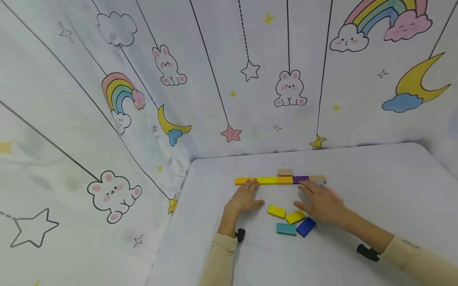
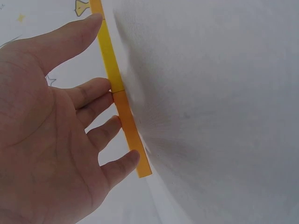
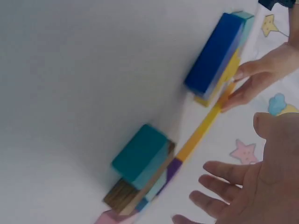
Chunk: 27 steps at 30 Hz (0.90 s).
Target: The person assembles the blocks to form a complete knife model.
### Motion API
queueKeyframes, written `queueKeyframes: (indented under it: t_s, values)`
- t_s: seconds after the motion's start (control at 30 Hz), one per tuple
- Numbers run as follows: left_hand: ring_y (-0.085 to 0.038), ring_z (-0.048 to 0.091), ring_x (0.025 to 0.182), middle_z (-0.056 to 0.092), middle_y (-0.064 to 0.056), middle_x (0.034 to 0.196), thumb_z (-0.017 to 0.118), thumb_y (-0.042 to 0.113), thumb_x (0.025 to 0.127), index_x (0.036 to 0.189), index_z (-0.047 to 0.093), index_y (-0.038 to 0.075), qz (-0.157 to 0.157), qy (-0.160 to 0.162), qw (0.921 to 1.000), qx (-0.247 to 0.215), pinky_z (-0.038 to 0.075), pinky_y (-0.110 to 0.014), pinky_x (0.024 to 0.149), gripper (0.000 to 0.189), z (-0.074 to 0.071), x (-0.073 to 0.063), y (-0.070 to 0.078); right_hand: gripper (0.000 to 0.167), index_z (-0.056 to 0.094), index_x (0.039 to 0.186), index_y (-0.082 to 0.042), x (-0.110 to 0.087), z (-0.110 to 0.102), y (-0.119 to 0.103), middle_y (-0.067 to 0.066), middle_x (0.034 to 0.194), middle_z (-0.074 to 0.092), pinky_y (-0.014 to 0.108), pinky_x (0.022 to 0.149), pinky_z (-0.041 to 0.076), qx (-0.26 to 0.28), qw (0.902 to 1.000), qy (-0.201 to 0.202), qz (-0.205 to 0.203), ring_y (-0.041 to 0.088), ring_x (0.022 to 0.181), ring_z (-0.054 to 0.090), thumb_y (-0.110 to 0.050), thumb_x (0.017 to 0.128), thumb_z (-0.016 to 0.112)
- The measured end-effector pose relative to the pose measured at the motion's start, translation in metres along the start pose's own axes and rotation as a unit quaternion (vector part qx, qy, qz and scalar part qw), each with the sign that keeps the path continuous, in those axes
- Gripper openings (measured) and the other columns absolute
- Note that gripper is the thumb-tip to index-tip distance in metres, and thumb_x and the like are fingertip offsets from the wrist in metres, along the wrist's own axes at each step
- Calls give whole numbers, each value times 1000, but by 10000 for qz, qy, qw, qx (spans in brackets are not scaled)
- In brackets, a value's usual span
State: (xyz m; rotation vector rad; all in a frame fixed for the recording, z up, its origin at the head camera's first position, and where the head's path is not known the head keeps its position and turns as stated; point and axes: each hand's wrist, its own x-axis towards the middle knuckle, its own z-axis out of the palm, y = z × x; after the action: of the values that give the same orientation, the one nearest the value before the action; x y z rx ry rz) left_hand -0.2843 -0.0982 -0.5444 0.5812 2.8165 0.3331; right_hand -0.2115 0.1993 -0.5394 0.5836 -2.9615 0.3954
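Note:
A straight row of flat blocks runs across the back of the table: an orange block (image 2: 132, 135), a yellow block (image 1: 267, 180), another orange block (image 1: 285, 180) and a purple block (image 1: 300, 180), with a wooden block (image 1: 317, 178) at the right end. My left hand (image 1: 244, 197) has its fingers spread, fingertips at the front of the row's left part, touching the orange and yellow blocks in the left wrist view. My right hand (image 1: 322, 201) reaches towards the purple block, fingers loosely extended and holding nothing. Behind that hand, a pink block (image 1: 336, 194) is partly hidden.
Between the forearms lie two loose yellow blocks (image 1: 276, 211), a teal block (image 1: 286, 229) and a dark blue block (image 1: 306, 227). Another wooden block (image 1: 285, 172) sits behind the row. A patterned cloth wall (image 1: 211, 107) rises along the table's back and left.

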Motion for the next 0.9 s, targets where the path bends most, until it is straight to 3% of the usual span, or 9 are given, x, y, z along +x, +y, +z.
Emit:
queueKeyframes:
  t_s: [0.17, 0.47, 0.73, 0.9]
  values:
    - [-20, 17, 160, 24, 1, 173, 67, 51, 99, 163, 37, 16, 40, 20, 10000, 56, 17, -40, 130, 79, 0, 0, 0, 68, 58, 147, -5, -3, -9, -20, 21, 158, 46, 69, 116, 35, 230, 9996, -78, -132, 45, 142, 46, -55, 101, 63]
    - [-19, 17, 160, 24, 2, 173, 67, 51, 99, 163, 37, 17, -35, 64, 9999, 85, 18, -42, 130, 78, 1, 1, 0, 70, 57, 149, -10, -6, -14, -51, 13, 160, 47, 68, 115, 36, 611, 9947, -678, -484, 45, 140, 50, -60, 101, 59]
    - [-19, 16, 160, 23, 2, 173, 67, 52, 99, 163, 36, 17, -39, 50, 10000, 73, 18, -43, 130, 79, 0, 0, 0, 67, 64, 142, -11, -7, -12, -72, 8, 141, 63, 58, 109, 50, 677, 9895, -1036, -748, 32, 127, 62, -64, 102, 54]
    - [-21, 17, 160, 24, -1, 173, 68, 51, 99, 162, 37, 15, 56, 62, 9999, 86, 18, -43, 130, 79, -1, -1, 1, 64, 66, 140, -11, -7, -10, -81, 7, 139, 63, 57, 110, 48, 740, 9852, -1251, -904, 31, 129, 59, -61, 101, 57]
